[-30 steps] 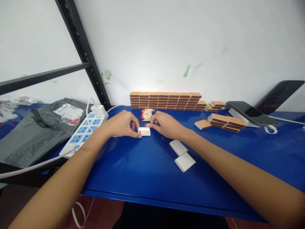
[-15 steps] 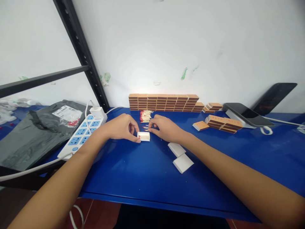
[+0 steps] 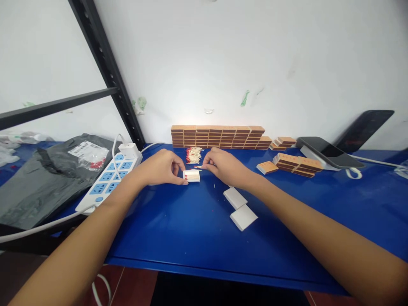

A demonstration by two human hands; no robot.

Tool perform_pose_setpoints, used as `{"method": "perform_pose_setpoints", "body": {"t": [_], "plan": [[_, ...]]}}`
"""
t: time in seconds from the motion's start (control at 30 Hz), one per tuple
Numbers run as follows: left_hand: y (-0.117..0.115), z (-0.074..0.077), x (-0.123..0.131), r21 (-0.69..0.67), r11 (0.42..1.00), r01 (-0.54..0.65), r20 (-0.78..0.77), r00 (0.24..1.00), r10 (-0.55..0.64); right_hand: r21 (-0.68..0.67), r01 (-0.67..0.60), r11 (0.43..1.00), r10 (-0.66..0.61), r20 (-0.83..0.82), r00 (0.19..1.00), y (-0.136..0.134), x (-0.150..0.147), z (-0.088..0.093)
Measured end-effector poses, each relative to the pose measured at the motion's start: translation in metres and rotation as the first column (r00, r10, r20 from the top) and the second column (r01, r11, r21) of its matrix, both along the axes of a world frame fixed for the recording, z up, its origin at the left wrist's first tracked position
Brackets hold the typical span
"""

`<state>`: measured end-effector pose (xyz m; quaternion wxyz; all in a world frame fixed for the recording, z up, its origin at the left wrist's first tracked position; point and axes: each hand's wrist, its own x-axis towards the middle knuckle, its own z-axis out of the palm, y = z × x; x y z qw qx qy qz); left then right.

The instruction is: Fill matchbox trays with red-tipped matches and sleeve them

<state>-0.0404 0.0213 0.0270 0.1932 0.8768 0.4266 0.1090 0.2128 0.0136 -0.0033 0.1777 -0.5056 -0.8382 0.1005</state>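
Observation:
My left hand (image 3: 164, 168) is closed around the left end of a small white matchbox tray (image 3: 193, 180) on the blue table. Red-tipped matches lie in this tray. Just right of it, my right hand (image 3: 221, 165) pinches matches (image 3: 197, 167) between thumb and finger, their red heads pointing left; how many is hard to make out. Behind the tray lies a heap of loose matches (image 3: 194, 156), heads to the left. Two white cardboard pieces (image 3: 244, 217), one overlapping the other, rest below my right wrist.
Along the wall stands a stacked row of matchboxes (image 3: 216, 138); more matchboxes (image 3: 298, 165) sit at right beside a phone on a stand (image 3: 328, 151). A power strip (image 3: 108, 176) and grey plastic bag (image 3: 47, 182) occupy the left side, near a black shelf post (image 3: 111, 76).
My right hand has shifted slightly up and right, drawing matches away from those lying behind the tray. The tray and my left hand look nearly unmoved; the view has shifted a little.

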Motion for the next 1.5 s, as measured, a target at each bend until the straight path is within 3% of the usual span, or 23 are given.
{"method": "perform_pose_setpoints", "body": {"t": [0.4,0.63,1.5], "plan": [[0.004,-0.004,0.000,0.361,0.932,-0.022,-0.037,0.999,0.038,0.111,0.029,0.993,-0.029,-0.002,1.000,-0.006,0.009,0.016],[0.004,-0.005,0.002,0.364,0.931,-0.010,-0.080,0.996,0.042,0.130,0.034,0.991,-0.033,-0.013,0.999,-0.002,0.012,0.015],[0.003,-0.007,0.004,0.381,0.924,0.014,0.015,1.000,-0.022,0.136,0.013,0.991,-0.014,0.004,1.000,-0.006,0.010,0.015]]}}
